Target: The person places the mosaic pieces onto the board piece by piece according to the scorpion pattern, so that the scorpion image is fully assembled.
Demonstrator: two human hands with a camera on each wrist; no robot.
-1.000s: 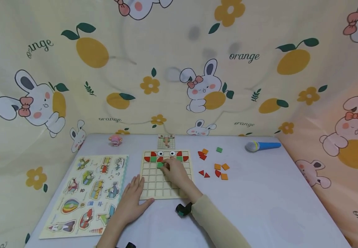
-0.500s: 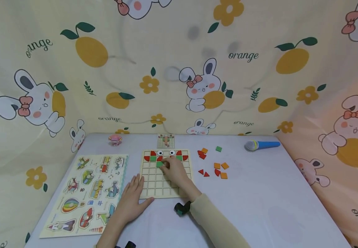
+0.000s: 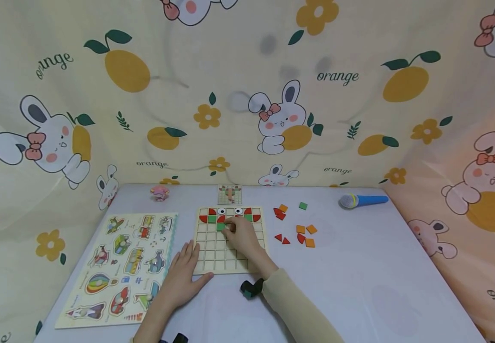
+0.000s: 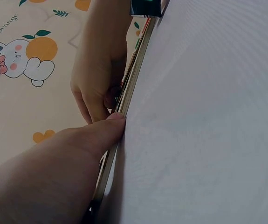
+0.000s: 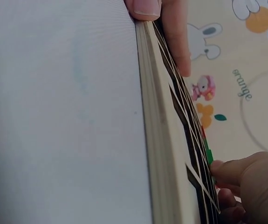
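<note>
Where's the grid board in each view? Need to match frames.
Head: grid board in the lower middle, slightly left of centre, grid face visible.
Left wrist: grid board nearly edge-on, slanting from top, right of centre, to bottom, left of centre.
Right wrist: grid board nearly edge-on, a steep strip right of centre.
Shared landmark: right hand, upper left in left wrist, lower right in right wrist.
</note>
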